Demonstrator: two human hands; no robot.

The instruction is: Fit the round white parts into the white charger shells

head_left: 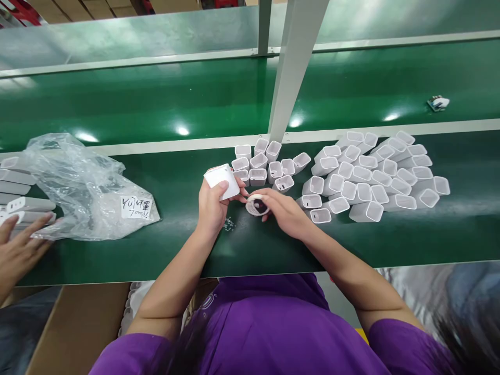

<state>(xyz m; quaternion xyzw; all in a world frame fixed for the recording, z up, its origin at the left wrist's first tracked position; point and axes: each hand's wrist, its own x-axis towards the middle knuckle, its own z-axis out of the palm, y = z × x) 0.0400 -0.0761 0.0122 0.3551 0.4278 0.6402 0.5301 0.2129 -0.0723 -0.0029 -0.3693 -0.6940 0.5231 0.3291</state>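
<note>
My left hand [211, 208] is closed around a white plastic housing [222, 180], the thumb lying over its flat face. Close beside it, the fingers of my right hand [287, 212] grip a small white roll [255, 208] that looks like tape, with a dark middle. The fingertips of both hands nearly meet at the roll. On the green bench below them lies a little heap of tiny clear pieces [229, 224]. Just beyond my hands stand several open-ended white housings [258, 176], some with small slots inside.
A larger group of white housings [363, 179] fills the bench at right. On the left lies a clear plastic bag [94, 192] with a handwritten label, near another person's hand [21, 250] and more housings [15, 182]. A post [295, 67] rises behind; a small circuit part [438, 103] lies beyond.
</note>
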